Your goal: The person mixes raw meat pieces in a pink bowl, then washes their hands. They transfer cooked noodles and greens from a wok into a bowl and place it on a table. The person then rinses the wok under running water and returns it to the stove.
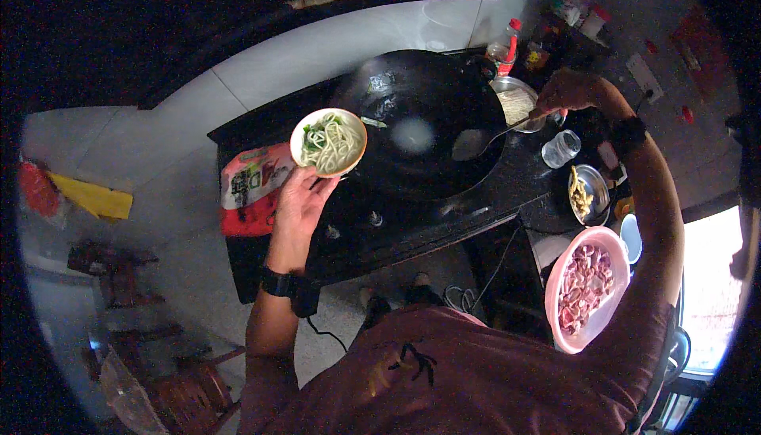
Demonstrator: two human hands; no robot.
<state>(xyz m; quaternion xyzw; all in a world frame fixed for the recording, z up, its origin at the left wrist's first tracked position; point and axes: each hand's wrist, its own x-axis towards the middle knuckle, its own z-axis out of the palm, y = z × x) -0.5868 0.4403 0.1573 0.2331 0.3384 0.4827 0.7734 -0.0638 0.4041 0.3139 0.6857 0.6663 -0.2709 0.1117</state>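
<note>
My left hand (305, 197) holds a bowl (295, 154) by its near rim, at the left side of a large dark wok (428, 173). Noodles (334, 145) with green leaves lie in the bowl. My right hand (565, 95) is closed on the handle of a metal ladle (472, 144), whose head is inside the wok at its right. Whitish liquid shows at the wok's bottom. A metal bowl of pale noodles (516, 105) stands beside the wok, partly behind my right hand.
A red and white plastic bag (250, 212) lies left of the wok. On the right are a glass jar (560, 149), a metal bowl (599, 188) with yellowish pieces and a pink basin (556, 292) of raw meat (585, 286). A red-capped bottle (509, 49) stands behind.
</note>
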